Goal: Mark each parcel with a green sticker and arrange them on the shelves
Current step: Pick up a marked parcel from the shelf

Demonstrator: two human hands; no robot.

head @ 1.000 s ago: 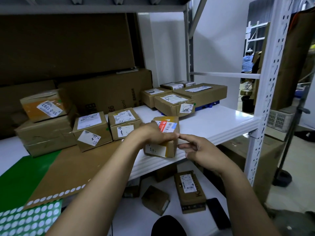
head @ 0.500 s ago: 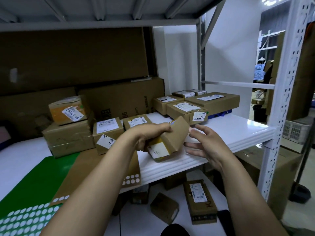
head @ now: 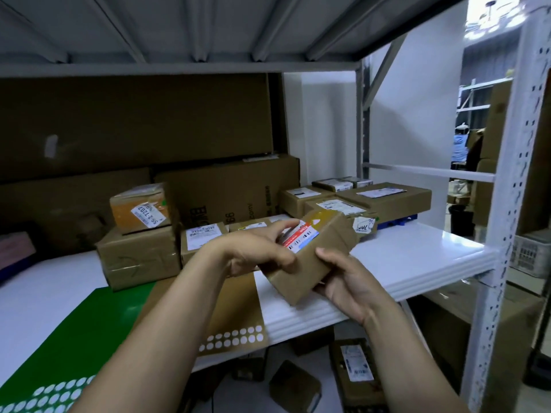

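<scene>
Parcel [head: 331,234] rotated label-up above shelf [head: 417,257] front edge, long axis far-right; left hand [head: 253,254] and right hand [head: 351,284] clamp it; seemingly unstickered.

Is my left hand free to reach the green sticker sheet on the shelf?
Probably not yet: left hand and right hand both grip the small brown cardboard parcel. The green sticker sheet lies uncovered.

A small brown parcel [head: 328,234] with a red-and-white label (on its upper face) is held tilted above the front edge of the white shelf [head: 417,257]. More sit toward the shelf's back: an orange parcel [head: 140,210] stacked on a taped brown parcel [head: 140,260], and flat parcels [head: 387,198] at the right. A green sticker sheet [head: 68,332] lies flat at the shelf's front left.
</scene>
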